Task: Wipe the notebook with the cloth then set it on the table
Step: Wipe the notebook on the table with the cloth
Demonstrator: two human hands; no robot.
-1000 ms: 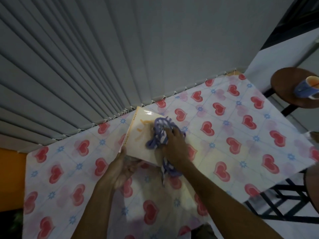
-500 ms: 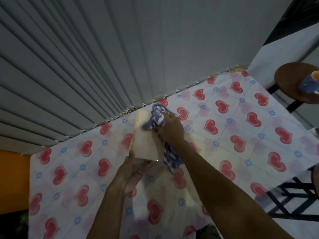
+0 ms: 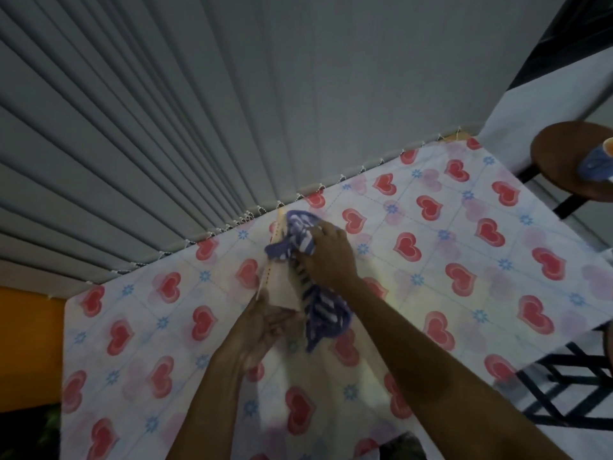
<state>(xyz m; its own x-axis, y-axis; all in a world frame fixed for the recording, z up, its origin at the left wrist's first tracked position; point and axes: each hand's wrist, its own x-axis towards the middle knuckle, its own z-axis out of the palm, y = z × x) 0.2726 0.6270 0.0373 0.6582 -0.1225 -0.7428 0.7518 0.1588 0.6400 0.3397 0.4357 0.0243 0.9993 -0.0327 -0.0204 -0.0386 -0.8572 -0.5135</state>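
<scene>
1. Notebook [image 3: 280, 280]: pale cream cover with a row of small holes along its left edge. Held above the table [image 3: 464, 260], near the far edge. Compared with a second ago it is turned steeply on edge, so the cover appears as a narrow strip rather than a broad face.
2. Left hand [image 3: 265, 323]: grips the notebook's near end from below, fingers closed around it. Grip point unchanged from the earlier frames.
3. Cloth [image 3: 298, 240]: purple and white, bunched. It is pressed on the notebook's far upper part; a tail hangs down past the near corner. It has moved from mid-cover to the far end.
4. Right hand [image 3: 328, 257]: closed over the cloth, bearing on the notebook.
5. Table covering: white with red hearts and small blue flowers.
6. Vertical blinds [image 3: 166, 111]: grey, behind the table.
7. Round brown stool [image 3: 564, 161]: right of the table, carrying a blue cup [image 3: 597, 162], partly cut off by the frame.
8. Writing: none legible on any item; the earlier orange marks on the cover cannot be made out.
</scene>
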